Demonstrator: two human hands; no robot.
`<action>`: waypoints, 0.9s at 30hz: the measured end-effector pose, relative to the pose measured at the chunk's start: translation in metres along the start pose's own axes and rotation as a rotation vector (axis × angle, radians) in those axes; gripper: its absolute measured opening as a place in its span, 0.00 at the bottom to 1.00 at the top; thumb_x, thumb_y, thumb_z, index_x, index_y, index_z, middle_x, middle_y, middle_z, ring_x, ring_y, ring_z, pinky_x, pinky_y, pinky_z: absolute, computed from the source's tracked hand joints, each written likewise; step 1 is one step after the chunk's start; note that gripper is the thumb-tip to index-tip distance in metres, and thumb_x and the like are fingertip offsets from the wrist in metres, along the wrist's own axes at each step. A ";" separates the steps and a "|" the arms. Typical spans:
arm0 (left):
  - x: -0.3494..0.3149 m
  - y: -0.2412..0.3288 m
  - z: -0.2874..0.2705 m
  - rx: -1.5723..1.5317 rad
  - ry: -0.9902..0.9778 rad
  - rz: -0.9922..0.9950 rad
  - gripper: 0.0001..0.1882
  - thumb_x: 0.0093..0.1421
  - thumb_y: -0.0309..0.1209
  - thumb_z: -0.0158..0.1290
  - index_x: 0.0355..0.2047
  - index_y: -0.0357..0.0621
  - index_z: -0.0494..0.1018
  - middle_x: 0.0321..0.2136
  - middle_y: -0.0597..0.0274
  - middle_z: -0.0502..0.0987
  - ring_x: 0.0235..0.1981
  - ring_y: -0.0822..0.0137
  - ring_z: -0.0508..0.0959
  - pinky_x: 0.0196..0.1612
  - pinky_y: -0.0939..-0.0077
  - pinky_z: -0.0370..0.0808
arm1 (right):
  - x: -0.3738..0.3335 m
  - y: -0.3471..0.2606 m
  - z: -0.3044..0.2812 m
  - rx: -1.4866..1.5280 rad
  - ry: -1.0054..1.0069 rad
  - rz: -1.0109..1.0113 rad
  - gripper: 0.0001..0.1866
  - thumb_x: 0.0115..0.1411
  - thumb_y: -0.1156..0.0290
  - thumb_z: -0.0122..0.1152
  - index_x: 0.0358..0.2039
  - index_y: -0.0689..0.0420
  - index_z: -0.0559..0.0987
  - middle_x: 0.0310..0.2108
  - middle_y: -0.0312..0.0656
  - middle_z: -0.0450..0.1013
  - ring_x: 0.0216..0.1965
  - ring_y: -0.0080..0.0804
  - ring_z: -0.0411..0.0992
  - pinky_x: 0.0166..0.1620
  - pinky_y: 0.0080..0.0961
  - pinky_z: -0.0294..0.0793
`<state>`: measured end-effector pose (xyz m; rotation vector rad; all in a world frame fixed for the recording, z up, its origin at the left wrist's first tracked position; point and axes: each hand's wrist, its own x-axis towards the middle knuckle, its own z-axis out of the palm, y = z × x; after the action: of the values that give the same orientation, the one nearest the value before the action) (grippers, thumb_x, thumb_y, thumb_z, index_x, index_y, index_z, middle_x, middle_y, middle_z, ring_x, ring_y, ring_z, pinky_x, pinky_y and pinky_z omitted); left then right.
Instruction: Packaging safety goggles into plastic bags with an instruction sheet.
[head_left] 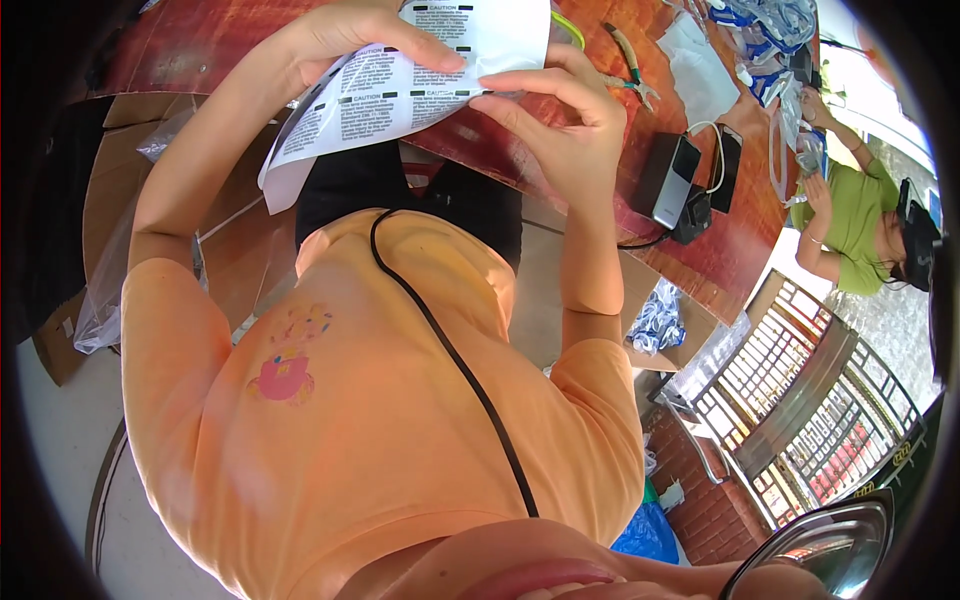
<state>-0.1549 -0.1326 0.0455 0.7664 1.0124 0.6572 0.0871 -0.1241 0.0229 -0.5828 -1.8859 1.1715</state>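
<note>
Glasses (pixel 825 545) sit nearest, at right; from the left, the left hand (pixel 345 33) grips the sheet (pixel 395 115), one digit on top; the sheet lies between both hands over the tabletop's (pixel 735 255) near edge, its visible length slanting near-left to far-right; the right hand (pixel 578 110) meets its right edge, thumb and forefinger almost together, whether pinching I cannot tell; farther right lie pliers (pixel 630 65), a power bank (pixel 675 185), a phone (pixel 731 158).

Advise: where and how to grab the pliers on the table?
Probably by the coloured handle of the pliers, pinched across its width from above: it is long and slender, with red tabletop showing on both sides, and that grip stays off the metal end.
</note>
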 end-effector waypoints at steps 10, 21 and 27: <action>0.000 -0.003 0.003 0.029 -0.002 -0.017 0.29 0.44 0.22 0.69 0.48 0.31 0.72 0.40 0.52 0.79 0.40 0.64 0.80 0.43 0.73 0.76 | -0.010 -0.003 0.004 -0.093 0.042 -0.012 0.13 0.40 0.81 0.77 0.29 0.57 0.85 0.41 0.38 0.74 0.43 0.29 0.73 0.46 0.23 0.72; -0.015 -0.024 0.009 -0.051 0.038 0.013 0.37 0.45 0.21 0.64 0.58 0.36 0.65 0.44 0.48 0.77 0.39 0.62 0.82 0.43 0.68 0.81 | -0.027 0.009 0.020 -0.235 0.162 -0.207 0.18 0.41 0.82 0.76 0.36 0.52 0.87 0.49 0.42 0.70 0.46 0.30 0.74 0.48 0.25 0.76; -0.005 -0.038 0.013 -0.188 0.003 0.030 0.39 0.46 0.19 0.63 0.60 0.37 0.62 0.44 0.48 0.76 0.40 0.60 0.82 0.45 0.66 0.81 | -0.041 0.020 0.023 -0.201 0.227 -0.236 0.17 0.42 0.83 0.75 0.34 0.53 0.87 0.53 0.44 0.67 0.50 0.34 0.72 0.48 0.26 0.77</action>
<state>-0.1404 -0.1609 0.0215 0.6172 0.9284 0.7680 0.0900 -0.1564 -0.0162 -0.5586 -1.8289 0.7384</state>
